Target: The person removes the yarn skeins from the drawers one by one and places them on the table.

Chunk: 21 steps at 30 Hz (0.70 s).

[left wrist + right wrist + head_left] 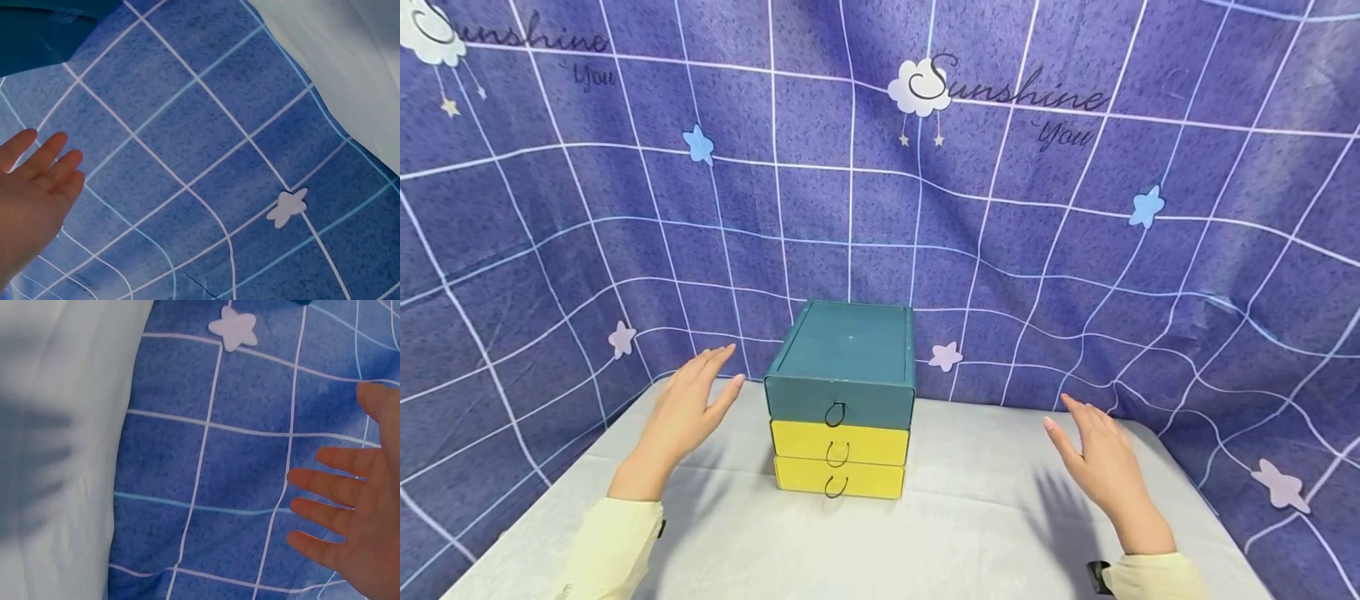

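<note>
Drawer box (842, 346) sits on the worktop (970, 525) against the backdrop (850, 208), a teal tier over two yellow ones, fronts facing the wearer. Left hand (688, 408) is just off its left side, right hand (1101, 467) well apart on the other; both empty, fingers extended, neither touching anything. Handling guess: coated board or thin plastic, so light for its size, stiff at the edges, a bit springy mid-panel, and smooth enough to slip under a weak palm. Not fragile like glass, but corners could dent (front top edge already has pale scuffs). To lift it, I'd take both sides low down, so the tiers stay together; I can't tell if they're one shell or stacked. For a single drawer, hook its loop: top loop (827, 415), middle loop (828, 455), bottom loop (827, 487). Loops look like thin cord, soft, so pull straight and brace the box, or the whole thing may slide. View differences: only the head view has the fronts and loops. Left wrist gets the box's teal corner (37, 40) with a shiny patch, maybe tape, but it's dim and soft, so don't trust that. Right wrist shows the palm side and all five digits spread, which the head view half hides by overlap.
</note>
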Motion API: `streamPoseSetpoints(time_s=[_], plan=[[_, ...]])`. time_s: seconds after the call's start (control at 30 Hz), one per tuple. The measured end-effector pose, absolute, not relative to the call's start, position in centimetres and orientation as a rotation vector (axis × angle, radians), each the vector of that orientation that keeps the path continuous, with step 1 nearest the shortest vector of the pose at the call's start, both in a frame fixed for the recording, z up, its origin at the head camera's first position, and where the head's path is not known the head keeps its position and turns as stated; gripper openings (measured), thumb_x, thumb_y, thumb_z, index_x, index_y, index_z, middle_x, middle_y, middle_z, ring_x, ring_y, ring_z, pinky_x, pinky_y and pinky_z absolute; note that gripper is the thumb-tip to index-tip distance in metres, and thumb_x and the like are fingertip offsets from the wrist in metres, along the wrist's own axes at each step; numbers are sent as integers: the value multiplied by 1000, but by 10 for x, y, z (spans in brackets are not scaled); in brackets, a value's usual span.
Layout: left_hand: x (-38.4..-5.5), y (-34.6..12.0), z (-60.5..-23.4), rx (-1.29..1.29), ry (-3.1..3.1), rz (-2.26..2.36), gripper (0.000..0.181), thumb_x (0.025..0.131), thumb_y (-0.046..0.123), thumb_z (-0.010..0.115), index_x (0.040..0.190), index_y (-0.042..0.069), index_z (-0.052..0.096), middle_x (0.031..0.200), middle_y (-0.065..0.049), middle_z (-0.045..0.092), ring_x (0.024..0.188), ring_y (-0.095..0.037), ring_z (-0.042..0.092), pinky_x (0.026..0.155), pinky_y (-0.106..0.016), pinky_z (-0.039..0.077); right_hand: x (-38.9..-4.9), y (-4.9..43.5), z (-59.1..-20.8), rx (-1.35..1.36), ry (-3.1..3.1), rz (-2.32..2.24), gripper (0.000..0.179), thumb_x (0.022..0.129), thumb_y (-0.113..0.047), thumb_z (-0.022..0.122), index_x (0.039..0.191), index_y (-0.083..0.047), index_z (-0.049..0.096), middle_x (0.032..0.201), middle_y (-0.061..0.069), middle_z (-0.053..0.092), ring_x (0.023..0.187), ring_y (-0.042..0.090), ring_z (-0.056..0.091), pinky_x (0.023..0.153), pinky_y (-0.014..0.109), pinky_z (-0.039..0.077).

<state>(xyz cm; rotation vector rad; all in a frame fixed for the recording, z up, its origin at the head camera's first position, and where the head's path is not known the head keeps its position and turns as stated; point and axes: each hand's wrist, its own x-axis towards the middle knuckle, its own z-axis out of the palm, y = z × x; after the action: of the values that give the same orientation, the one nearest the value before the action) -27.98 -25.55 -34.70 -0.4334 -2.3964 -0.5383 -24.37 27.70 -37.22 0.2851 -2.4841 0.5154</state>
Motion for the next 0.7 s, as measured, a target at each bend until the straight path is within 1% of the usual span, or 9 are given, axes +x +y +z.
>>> streamPoseSetpoints(time_s=[0.3, 0.43, 0.53, 0.7], plan=[[-281, -246, -342, -496, -2366, -726, 49, 100, 28, 52, 142, 4, 46, 142, -24, 44, 133, -45, 35, 104, -64, 28, -247, 255, -367, 417, -2395, 549, 45, 98, -30, 56, 127, 5, 58, 125, 24, 57, 121, 42, 45, 98, 59, 34], [-281, -242, -339, -521, -2361, -797, 48, 101, 28, 52, 143, 6, 46, 142, -22, 44, 132, -43, 37, 103, -64, 30, -248, 245, -363, 480, -2348, 554, 42, 96, -26, 59, 127, 3, 59, 123, 21, 60, 119, 40, 48, 98, 56, 37], [-280, -240, -335, -530, -2376, -844, 47, 101, 28, 50, 144, 9, 45, 144, -21, 43, 133, -43, 37, 102, -64, 31, -248, 238, -361, 526, -2334, 551, 42, 96, -25, 60, 128, 2, 58, 124, 20, 60, 120, 38, 48, 99, 55, 36], [-279, -236, -329, -564, -2442, -942, 49, 102, 32, 48, 147, 14, 42, 150, -18, 37, 136, -43, 33, 97, -64, 39, -248, 227, -359, 575, -2326, 546, 44, 95, -25, 61, 131, 0, 57, 125, 18, 59, 121, 36, 49, 99, 55, 37]])
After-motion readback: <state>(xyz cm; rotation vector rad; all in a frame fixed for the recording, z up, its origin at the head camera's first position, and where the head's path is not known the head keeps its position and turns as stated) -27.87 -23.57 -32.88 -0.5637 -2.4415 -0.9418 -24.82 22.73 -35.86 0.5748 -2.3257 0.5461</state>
